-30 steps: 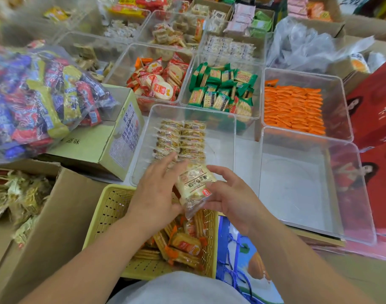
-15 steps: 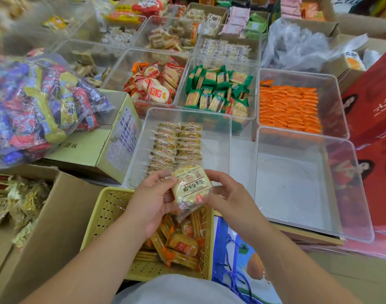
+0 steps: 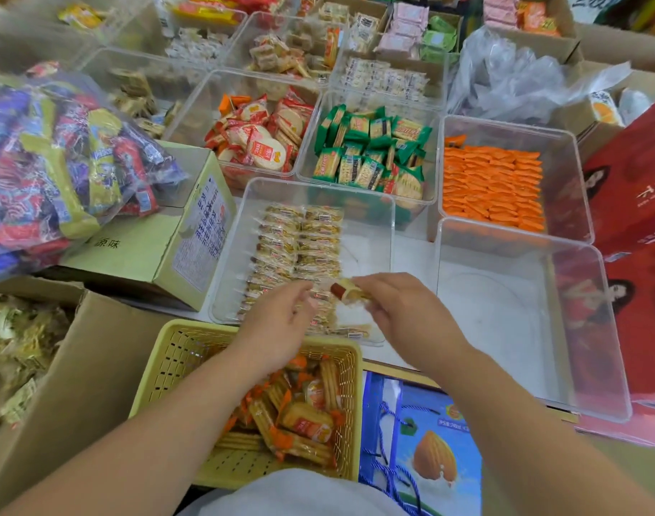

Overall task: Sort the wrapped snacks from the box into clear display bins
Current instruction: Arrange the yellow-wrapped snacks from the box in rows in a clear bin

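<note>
Just beyond the yellow basket, the left hand is hovering, fingers loosely spread and holding nothing, over the clear bin, while the right hand is pinching a wrapped snack above the bin's near edge.

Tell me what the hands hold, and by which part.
The right hand pinches a wrapped snack by its right end. The left hand, fingers relaxed, seems to hold nothing.
</note>
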Demonstrator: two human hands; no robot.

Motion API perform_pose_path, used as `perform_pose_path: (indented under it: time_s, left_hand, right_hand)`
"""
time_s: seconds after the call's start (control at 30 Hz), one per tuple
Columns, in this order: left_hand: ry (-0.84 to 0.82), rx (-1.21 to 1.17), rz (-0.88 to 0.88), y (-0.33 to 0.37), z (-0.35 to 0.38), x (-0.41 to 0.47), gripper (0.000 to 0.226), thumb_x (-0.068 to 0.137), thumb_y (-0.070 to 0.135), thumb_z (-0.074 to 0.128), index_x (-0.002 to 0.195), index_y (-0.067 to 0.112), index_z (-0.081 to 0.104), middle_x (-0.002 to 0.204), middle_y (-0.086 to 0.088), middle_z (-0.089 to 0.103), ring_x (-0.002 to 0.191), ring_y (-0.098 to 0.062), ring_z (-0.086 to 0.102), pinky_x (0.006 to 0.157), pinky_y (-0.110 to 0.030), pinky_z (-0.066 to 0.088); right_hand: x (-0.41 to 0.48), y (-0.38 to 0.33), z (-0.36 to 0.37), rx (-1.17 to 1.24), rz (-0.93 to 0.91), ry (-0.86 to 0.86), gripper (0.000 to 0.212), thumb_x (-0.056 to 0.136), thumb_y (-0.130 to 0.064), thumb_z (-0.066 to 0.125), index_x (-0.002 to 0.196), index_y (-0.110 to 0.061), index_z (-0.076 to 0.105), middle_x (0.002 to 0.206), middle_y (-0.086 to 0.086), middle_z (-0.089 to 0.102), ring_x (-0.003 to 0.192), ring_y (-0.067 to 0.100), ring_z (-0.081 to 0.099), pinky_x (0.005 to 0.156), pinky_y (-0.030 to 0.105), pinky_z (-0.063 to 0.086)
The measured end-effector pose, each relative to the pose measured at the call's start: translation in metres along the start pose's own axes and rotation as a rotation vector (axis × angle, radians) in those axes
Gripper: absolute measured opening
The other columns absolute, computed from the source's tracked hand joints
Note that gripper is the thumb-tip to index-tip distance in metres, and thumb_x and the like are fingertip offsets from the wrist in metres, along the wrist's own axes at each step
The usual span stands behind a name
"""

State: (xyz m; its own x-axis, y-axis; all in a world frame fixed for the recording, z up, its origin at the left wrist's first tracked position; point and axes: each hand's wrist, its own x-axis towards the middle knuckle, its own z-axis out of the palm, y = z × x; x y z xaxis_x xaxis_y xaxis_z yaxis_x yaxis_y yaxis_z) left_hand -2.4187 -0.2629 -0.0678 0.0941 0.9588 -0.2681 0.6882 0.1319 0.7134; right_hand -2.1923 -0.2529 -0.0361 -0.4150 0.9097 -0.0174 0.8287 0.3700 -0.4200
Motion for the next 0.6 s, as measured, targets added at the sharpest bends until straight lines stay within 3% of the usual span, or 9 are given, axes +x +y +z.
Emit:
perform_pose_path:
  time_s: [0.1, 0.2, 0.3, 0.43, 0.6]
  left_hand:
    - [-0.27, 0.502, 0.282, -0.008, 0.006, 0.018, 0.057, 0.104, 0.054, 0.045, 0.152, 0.025, 0.048, 0.164, 0.0, 0.038, 0.152, -0.025, 0.028, 0.124, -0.044, 0.017]
    - [-0.532, 0.722, 0.28, -0.006, 0.017, 0.034, 0.079, 0.097, 0.077, 0.024, 0.159, 0.029, 0.035, 0.173, 0.006, 0.011, 0.159, -0.025, 0.003, 0.124, -0.061, 0.0]
    - [-0.667, 0.74, 0.137, -0.008, 0.018, 0.043, 0.108, 0.078, 0.097, 0.009, 0.161, 0.032, 0.03, 0.173, 0.01, 0.005, 0.159, -0.026, 0.002, 0.121, -0.065, 0.003]
    - [-0.718, 0.711, -0.003, -0.013, 0.012, 0.049, 0.145, 0.045, 0.111, 0.002, 0.158, 0.028, 0.039, 0.173, 0.013, 0.002, 0.159, -0.024, 0.003, 0.122, -0.062, 0.014]
    - [-0.738, 0.653, -0.071, -0.018, 0.01, 0.051, 0.155, 0.034, 0.115, 0.007, 0.16, 0.029, 0.035, 0.172, 0.016, -0.001, 0.159, -0.026, 0.003, 0.121, -0.058, 0.017]
  right_hand:
    - [0.024, 0.012, -0.011, -0.155, 0.013, -0.23, 0.04, 0.105, -0.023, 0.048, 0.144, -0.03, 0.054, 0.125, 0.001, 0.066, 0.114, 0.027, 0.056, 0.092, 0.042, 0.05]
    - [0.045, 0.008, -0.011, -0.31, -0.05, -0.362, 0.038, 0.104, -0.018, 0.047, 0.139, -0.031, 0.056, 0.114, 0.002, 0.065, 0.106, 0.027, 0.058, 0.083, 0.041, 0.054]
    - [0.06, -0.003, 0.001, -0.436, -0.086, -0.45, 0.044, 0.098, -0.006, 0.052, 0.134, -0.031, 0.058, 0.105, 0.002, 0.063, 0.099, 0.026, 0.058, 0.071, 0.036, 0.05]
    - [0.075, -0.009, 0.02, -0.651, -0.095, -0.566, 0.043, 0.092, 0.0, 0.051, 0.126, -0.024, 0.062, 0.1, 0.003, 0.064, 0.096, 0.027, 0.061, 0.068, 0.036, 0.04]
    - [0.086, -0.003, 0.048, -0.614, 0.006, -0.728, 0.031, 0.095, -0.003, 0.05, 0.123, -0.013, 0.061, 0.096, 0.004, 0.06, 0.09, 0.027, 0.061, 0.068, 0.036, 0.046]
